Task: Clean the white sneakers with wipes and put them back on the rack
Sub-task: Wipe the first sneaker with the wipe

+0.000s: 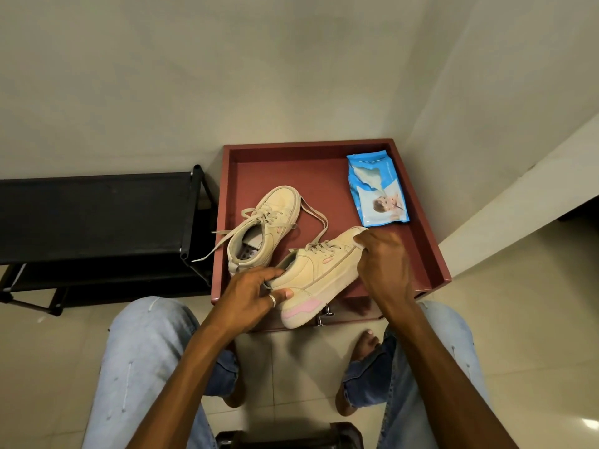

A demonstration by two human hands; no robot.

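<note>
Both hands hold one white sneaker (311, 277) tilted over the red table (431, 254), left hand (249, 299) at heel, right hand (382, 260) at toe (no wipe visible), so the next move is probably reaching to the wipes pack (376, 192).

Plain pale walls (162, 76) meet glossy cream floor tiles (534, 303); a reddish-brown cabinet (434, 254) fills the corner.

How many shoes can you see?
2. One sneaker lies on the red table; the other sneaker is held by the left hand and right hand.
</note>
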